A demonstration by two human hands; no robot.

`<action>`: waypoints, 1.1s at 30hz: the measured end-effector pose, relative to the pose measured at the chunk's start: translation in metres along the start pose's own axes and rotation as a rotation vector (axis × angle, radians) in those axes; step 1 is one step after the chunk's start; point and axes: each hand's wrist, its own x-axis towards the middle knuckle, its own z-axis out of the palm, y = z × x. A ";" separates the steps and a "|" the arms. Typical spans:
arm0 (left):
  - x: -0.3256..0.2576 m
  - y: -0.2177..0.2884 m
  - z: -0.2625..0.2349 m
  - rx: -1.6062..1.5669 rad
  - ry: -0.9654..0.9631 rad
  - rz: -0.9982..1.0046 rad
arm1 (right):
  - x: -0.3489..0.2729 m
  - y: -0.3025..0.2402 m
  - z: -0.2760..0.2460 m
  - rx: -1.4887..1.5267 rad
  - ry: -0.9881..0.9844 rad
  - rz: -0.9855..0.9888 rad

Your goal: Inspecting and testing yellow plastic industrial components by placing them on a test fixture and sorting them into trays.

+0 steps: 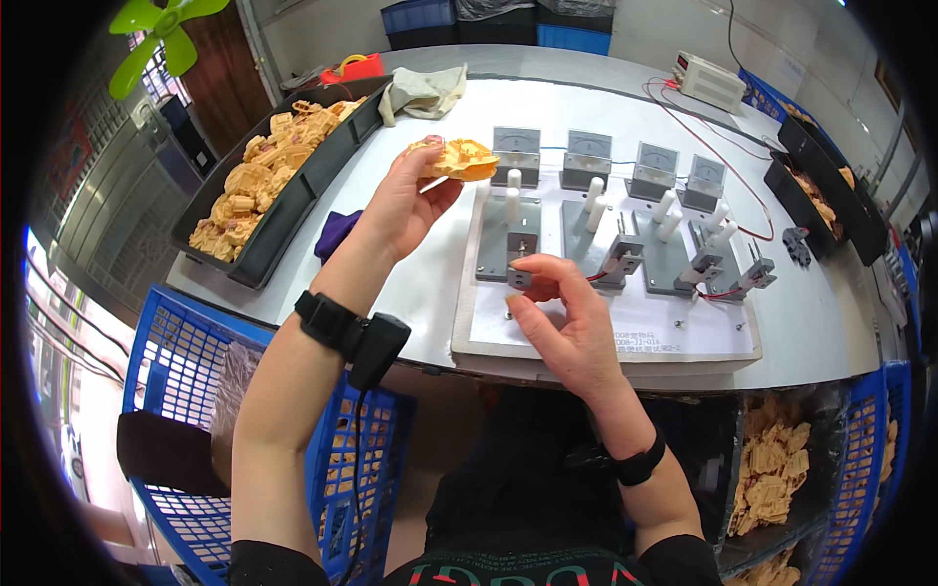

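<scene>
Yellow moulded plastic part: raised above the bench, left of the first meter, in the left hand.
Left hand: gripping the part by its near end, thumb above and fingers beneath, which seems to leave the far end uncovered.
Right hand: thumb and forefinger parted, nothing seen in them; they sit at the leftmost grey bracket, though contact cannot be told.
Fixture board: squarely before the person, probably so that both hands reach it easily.
Analog panel meters: four along the board's back, dials facing the person, presumably for easy reading.
White pegs: standing in pairs on grey plates before the meters.
Black tray: heaped with similar parts, at the left, likely to suit that hand's reach.
Bench power supply: set back at the right, perhaps to spare working room.
</scene>
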 end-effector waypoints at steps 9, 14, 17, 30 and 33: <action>-0.014 -0.012 0.029 0.521 -0.190 0.432 | 0.000 0.003 -0.003 -0.047 0.000 -0.072; -0.009 -0.014 0.038 0.684 -0.317 0.545 | 0.001 0.003 -0.002 -0.024 0.016 -0.062; -0.017 -0.008 0.043 0.863 -0.342 0.533 | 0.001 0.001 -0.001 -0.010 0.023 -0.072; -0.060 0.000 0.001 1.170 -0.422 0.432 | -0.003 0.017 0.007 -0.152 0.142 -0.057; -0.102 0.038 -0.044 0.951 -0.335 0.280 | -0.006 0.020 -0.001 -0.252 0.232 -0.098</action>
